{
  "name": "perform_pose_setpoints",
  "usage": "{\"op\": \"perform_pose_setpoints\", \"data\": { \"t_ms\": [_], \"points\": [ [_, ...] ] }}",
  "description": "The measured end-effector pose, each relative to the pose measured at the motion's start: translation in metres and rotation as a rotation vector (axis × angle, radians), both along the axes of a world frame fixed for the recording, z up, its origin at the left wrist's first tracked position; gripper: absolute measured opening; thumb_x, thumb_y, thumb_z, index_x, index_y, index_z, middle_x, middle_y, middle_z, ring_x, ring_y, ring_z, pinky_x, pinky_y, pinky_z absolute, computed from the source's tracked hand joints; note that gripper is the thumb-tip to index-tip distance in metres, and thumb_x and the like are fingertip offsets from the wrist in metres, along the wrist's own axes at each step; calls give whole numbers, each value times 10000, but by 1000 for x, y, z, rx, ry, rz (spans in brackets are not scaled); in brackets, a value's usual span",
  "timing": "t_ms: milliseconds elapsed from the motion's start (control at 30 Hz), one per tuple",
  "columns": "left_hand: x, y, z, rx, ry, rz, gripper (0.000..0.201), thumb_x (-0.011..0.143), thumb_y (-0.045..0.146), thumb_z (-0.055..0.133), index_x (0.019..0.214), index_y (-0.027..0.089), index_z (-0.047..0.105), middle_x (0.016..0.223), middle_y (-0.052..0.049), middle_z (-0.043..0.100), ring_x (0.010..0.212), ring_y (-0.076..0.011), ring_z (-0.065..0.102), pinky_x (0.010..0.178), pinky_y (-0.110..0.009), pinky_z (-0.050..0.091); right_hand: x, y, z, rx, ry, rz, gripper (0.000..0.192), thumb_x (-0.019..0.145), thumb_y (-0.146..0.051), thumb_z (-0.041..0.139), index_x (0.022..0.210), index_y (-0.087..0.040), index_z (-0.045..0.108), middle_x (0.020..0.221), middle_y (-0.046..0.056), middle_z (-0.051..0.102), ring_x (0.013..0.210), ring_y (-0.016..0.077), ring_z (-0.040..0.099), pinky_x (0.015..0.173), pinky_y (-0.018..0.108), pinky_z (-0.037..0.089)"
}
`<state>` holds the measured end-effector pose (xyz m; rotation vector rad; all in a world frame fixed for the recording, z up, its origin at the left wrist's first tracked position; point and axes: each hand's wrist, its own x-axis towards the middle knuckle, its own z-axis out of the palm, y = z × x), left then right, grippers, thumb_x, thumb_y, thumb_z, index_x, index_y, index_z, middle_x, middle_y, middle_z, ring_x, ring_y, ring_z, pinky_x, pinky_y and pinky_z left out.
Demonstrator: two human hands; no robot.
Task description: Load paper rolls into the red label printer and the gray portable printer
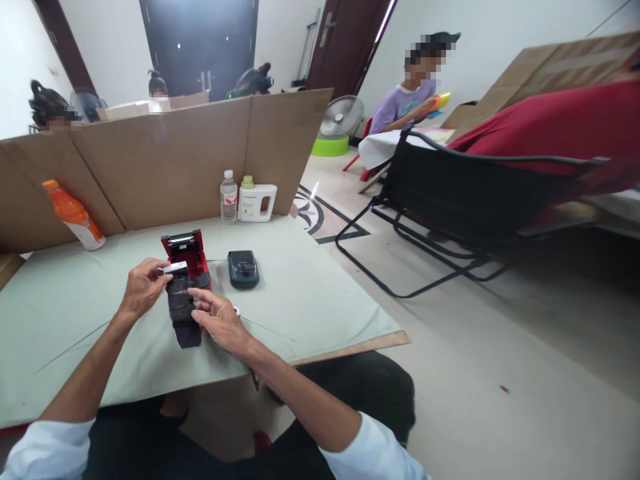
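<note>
The left hand [146,288] sits at the near left corner of the small red-and-black box-shaped device with a raised lid [189,259], its thumb and fingertips drawn together in a pinch. The right hand [220,319] is on the device's near side, toward its right, fingers loosely bent leftward with a gap between them (whether they grip is hard to tell). Both bare forearms slant inward toward the device, the left forearm [103,360] from its near left, the right forearm [297,390] from its near right. Pale-blue cloth sleeves [370,450] leave both wrists uncovered, the right wrist bent slightly.
</note>
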<state>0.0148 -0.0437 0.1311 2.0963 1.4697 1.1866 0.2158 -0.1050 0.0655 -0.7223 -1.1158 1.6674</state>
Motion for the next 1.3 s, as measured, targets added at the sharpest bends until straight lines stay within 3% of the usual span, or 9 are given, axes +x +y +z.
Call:
{"op": "perform_pose_setpoints", "data": {
  "t_ms": [100, 300, 867, 1000, 1167, 1300],
  "points": [
    [3, 34, -8, -28, 107, -5, 243, 789, 275, 684, 991, 173, 774, 1010, -71, 757, 856, -188, 683, 810, -312, 579, 6, 13, 7, 4, -111, -39, 293, 740, -287, 723, 1009, -179, 762, 785, -8, 681, 594, 85, 538, 525, 208, 447],
    [12, 68, -19, -89, 389, 69, 231, 757, 232, 727, 968, 211, 819, 1040, -73, 804, 1057, -284, 669, 990, -403, 524, 7, 34, 11, -49, -122, -111, 244, 695, -241, 720, 917, -159, 779, 748, 5, 714, 585, 94, 571, 539, 218, 469],
    [15, 81, -38, -119, 467, 139, 265, 780, 215, 724, 1016, 249, 841, 1050, -63, 810, 1095, -315, 625, 993, -426, 507, 4, 40, 7, -83, -165, -156, 270, 660, -254, 695, 897, -145, 761, 597, -32, 645, 471, 79, 509, 439, 198, 433],
    [16, 78, -38, -101, 396, 168, 257, 783, 251, 728, 1013, 237, 841, 1075, -64, 808, 1095, -299, 646, 987, -404, 515, 5, 38, 10, -93, -175, -169, 277, 657, -242, 672, 900, -136, 753, 597, -25, 647, 478, 88, 521, 447, 208, 436],
    [12, 79, -38, -185, 252, 157, 313, 775, 259, 727, 1063, 191, 831, 1000, -56, 821, 917, -238, 726, 890, -333, 551, 8, 37, 11, -76, -150, -181, 272, 643, -254, 679, 885, -149, 747, 575, -39, 628, 471, 79, 504, 455, 208, 430],
    [9, 83, -39, -219, 322, 137, 307, 777, 253, 737, 1067, 213, 830, 1012, -51, 823, 960, -239, 733, 916, -331, 545, 7, 37, 7, -68, -152, -181, 282, 646, -275, 684, 893, -152, 741, 572, -49, 616, 466, 75, 494, 454, 204, 413]
  ]
}}
